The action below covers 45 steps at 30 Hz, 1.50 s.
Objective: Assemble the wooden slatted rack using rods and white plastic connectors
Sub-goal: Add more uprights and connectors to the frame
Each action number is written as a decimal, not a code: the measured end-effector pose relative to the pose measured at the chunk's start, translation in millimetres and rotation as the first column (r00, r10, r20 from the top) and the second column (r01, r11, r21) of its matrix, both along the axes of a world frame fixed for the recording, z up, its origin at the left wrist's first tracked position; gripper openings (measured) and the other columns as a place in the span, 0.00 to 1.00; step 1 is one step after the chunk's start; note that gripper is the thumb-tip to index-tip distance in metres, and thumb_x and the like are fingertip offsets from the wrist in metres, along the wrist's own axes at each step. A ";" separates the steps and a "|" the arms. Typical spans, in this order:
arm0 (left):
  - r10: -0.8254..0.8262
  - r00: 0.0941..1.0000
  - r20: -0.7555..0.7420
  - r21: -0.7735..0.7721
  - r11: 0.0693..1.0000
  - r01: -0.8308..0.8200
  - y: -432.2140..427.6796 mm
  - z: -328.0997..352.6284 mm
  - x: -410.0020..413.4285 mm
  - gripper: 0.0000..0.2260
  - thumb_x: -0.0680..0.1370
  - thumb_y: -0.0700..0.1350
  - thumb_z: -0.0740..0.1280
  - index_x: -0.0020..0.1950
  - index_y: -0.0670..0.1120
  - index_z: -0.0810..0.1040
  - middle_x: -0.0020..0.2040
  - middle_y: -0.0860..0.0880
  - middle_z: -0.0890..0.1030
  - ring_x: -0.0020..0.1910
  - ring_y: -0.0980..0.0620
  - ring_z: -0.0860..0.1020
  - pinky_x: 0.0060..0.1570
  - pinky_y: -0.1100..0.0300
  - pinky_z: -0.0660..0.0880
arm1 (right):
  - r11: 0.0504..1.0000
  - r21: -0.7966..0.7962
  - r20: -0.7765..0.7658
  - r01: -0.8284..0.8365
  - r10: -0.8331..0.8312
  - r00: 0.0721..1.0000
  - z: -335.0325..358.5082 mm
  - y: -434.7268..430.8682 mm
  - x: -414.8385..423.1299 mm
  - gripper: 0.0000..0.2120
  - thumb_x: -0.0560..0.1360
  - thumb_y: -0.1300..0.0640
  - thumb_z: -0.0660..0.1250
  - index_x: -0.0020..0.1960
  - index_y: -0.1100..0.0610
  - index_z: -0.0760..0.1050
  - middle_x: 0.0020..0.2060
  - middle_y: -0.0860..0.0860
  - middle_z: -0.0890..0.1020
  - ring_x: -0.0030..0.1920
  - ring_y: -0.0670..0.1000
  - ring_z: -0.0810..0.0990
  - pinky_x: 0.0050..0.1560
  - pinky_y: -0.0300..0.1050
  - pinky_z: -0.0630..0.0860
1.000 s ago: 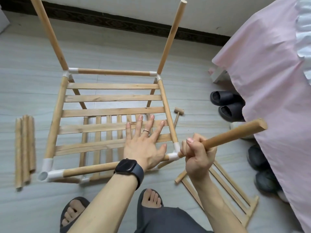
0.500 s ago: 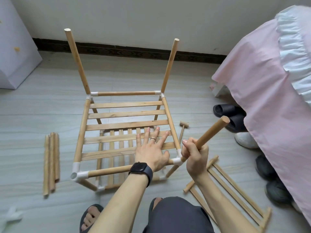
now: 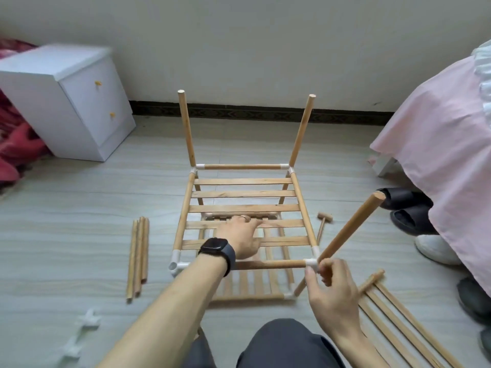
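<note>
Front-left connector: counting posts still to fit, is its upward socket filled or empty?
Empty: the front-left connector shows an open round hole, no rod in it.

**A pale room around us**

We see a plain off-white wall meeting a grey wood-grain floor along a dark patterned skirting board. At left stands a white two-drawer cabinet beside red fabric. At right hangs a pink bedspread, with dark slippers under its edge.
</note>
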<state>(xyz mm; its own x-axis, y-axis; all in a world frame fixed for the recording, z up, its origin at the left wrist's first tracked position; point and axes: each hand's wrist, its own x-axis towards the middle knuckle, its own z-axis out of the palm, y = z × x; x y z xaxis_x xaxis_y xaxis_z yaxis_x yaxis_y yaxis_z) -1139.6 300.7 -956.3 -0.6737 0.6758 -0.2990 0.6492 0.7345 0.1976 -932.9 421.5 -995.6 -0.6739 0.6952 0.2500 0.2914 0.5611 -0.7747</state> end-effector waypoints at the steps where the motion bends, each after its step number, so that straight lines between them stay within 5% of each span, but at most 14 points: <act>1: 0.047 0.999 -0.004 -0.001 0.999 -0.047 -9.6 6.2 -9.0 0.24 0.81 0.54 0.59 0.78 0.56 0.62 0.75 0.47 0.68 0.73 0.44 0.67 0.68 0.47 0.69 | 0.993 0.079 0.012 -0.083 0.083 0.997 -0.6 -7.3 -6.0 0.16 0.75 0.57 0.73 0.42 0.42 0.67 0.39 0.42 0.73 0.43 0.44 0.74 0.42 0.35 0.69; 5: 0.188 0.982 -0.030 -0.073 0.979 -0.190 -59.6 22.9 -48.9 0.23 0.82 0.54 0.59 0.78 0.55 0.64 0.75 0.48 0.68 0.72 0.44 0.69 0.66 0.47 0.72 | 0.866 0.359 0.102 -0.349 0.335 0.937 18.7 -34.2 -72.7 0.04 0.74 0.54 0.70 0.45 0.51 0.75 0.49 0.46 0.78 0.52 0.47 0.73 0.53 0.35 0.70; 8: 0.247 0.966 -0.077 -0.179 0.950 -0.257 -108.0 31.7 -86.8 0.22 0.83 0.53 0.58 0.77 0.53 0.65 0.74 0.47 0.69 0.71 0.44 0.69 0.66 0.48 0.72 | 0.792 0.380 0.308 -0.478 0.379 0.873 25.5 -49.3 -136.2 0.12 0.76 0.46 0.66 0.55 0.51 0.79 0.66 0.51 0.76 0.68 0.54 0.70 0.64 0.52 0.72; 12: 0.470 0.877 -0.099 -0.168 0.861 -0.481 -183.6 28.8 -130.5 0.24 0.81 0.52 0.60 0.77 0.53 0.65 0.74 0.44 0.68 0.71 0.42 0.69 0.66 0.48 0.71 | 0.662 0.321 0.583 -0.677 0.426 0.692 20.6 -65.4 -210.9 0.25 0.78 0.34 0.57 0.72 0.41 0.69 0.81 0.50 0.58 0.81 0.55 0.50 0.77 0.58 0.56; 17: 0.635 0.771 0.049 -0.176 0.765 -0.619 -247.8 -46.7 -138.6 0.22 0.82 0.52 0.58 0.76 0.51 0.68 0.72 0.41 0.70 0.69 0.41 0.72 0.67 0.48 0.71 | 0.614 0.286 0.682 -0.736 0.409 0.607 -3.9 -83.9 -265.5 0.34 0.76 0.26 0.41 0.80 0.34 0.48 0.83 0.48 0.46 0.82 0.53 0.38 0.79 0.63 0.42; 21: 0.727 0.662 0.184 -0.170 0.687 -0.707 -258.0 -139.3 -122.6 0.23 0.79 0.50 0.61 0.75 0.50 0.68 0.71 0.43 0.70 0.70 0.42 0.70 0.67 0.49 0.71 | 0.640 0.306 0.672 -0.705 0.380 0.636 -37.7 -89.2 -264.2 0.30 0.74 0.27 0.26 0.75 0.30 0.28 0.82 0.46 0.40 0.79 0.49 0.31 0.79 0.61 0.36; 25: 0.793 0.589 0.155 -0.146 0.609 -0.780 -240.7 -202.7 -119.4 0.20 0.80 0.50 0.60 0.72 0.47 0.69 0.67 0.45 0.70 0.67 0.44 0.70 0.62 0.50 0.74 | 0.656 0.323 0.646 -0.682 0.374 0.666 -45.2 -88.4 -267.5 0.29 0.76 0.27 0.30 0.75 0.30 0.29 0.81 0.45 0.40 0.79 0.48 0.31 0.79 0.58 0.34; 36: 0.783 0.609 -0.129 -0.236 0.572 -0.785 -201.1 -257.8 -128.5 0.15 0.82 0.38 0.56 0.69 0.42 0.67 0.65 0.43 0.77 0.68 0.43 0.73 0.59 0.51 0.75 | 0.654 0.308 0.619 -0.690 0.413 0.668 -42.0 -91.6 -267.9 0.31 0.78 0.27 0.33 0.78 0.31 0.35 0.82 0.46 0.44 0.82 0.50 0.39 0.79 0.62 0.39; 38: 0.836 0.548 -0.012 -0.230 0.531 -0.815 -202.0 -254.5 -134.2 0.14 0.81 0.39 0.60 0.67 0.40 0.71 0.63 0.41 0.79 0.65 0.40 0.76 0.58 0.51 0.75 | 0.658 0.299 0.619 -0.692 0.418 0.665 -40.9 -92.0 -268.5 0.31 0.77 0.27 0.34 0.79 0.32 0.37 0.83 0.47 0.45 0.82 0.51 0.40 0.79 0.62 0.39; 41: 0.854 0.326 0.406 -0.121 0.403 -0.907 -204.4 -229.5 -146.7 0.10 0.80 0.40 0.62 0.56 0.38 0.80 0.51 0.40 0.84 0.52 0.41 0.83 0.51 0.54 0.79 | 0.671 0.287 0.602 -0.684 0.429 0.674 -38.2 -92.2 -267.8 0.32 0.77 0.27 0.36 0.80 0.32 0.43 0.83 0.47 0.49 0.82 0.51 0.43 0.79 0.61 0.40; 43: 0.692 0.162 0.703 -0.044 0.271 -0.962 -206.3 -200.3 -146.4 0.05 0.80 0.37 0.64 0.52 0.36 0.79 0.39 0.42 0.82 0.39 0.46 0.82 0.38 0.57 0.77 | 0.689 0.306 0.555 -0.657 0.432 0.711 -36.0 -92.1 -266.2 0.34 0.77 0.27 0.41 0.80 0.35 0.52 0.82 0.48 0.55 0.82 0.52 0.48 0.80 0.61 0.44; 45: 0.540 0.137 0.830 0.004 0.240 -0.971 -212.9 -159.9 -140.4 0.02 0.80 0.37 0.68 0.51 0.40 0.77 0.38 0.46 0.80 0.37 0.50 0.81 0.37 0.60 0.74 | 0.726 0.326 0.473 -0.606 0.429 0.769 -32.7 -92.2 -263.9 0.36 0.77 0.28 0.47 0.79 0.43 0.62 0.79 0.51 0.65 0.80 0.54 0.56 0.79 0.60 0.54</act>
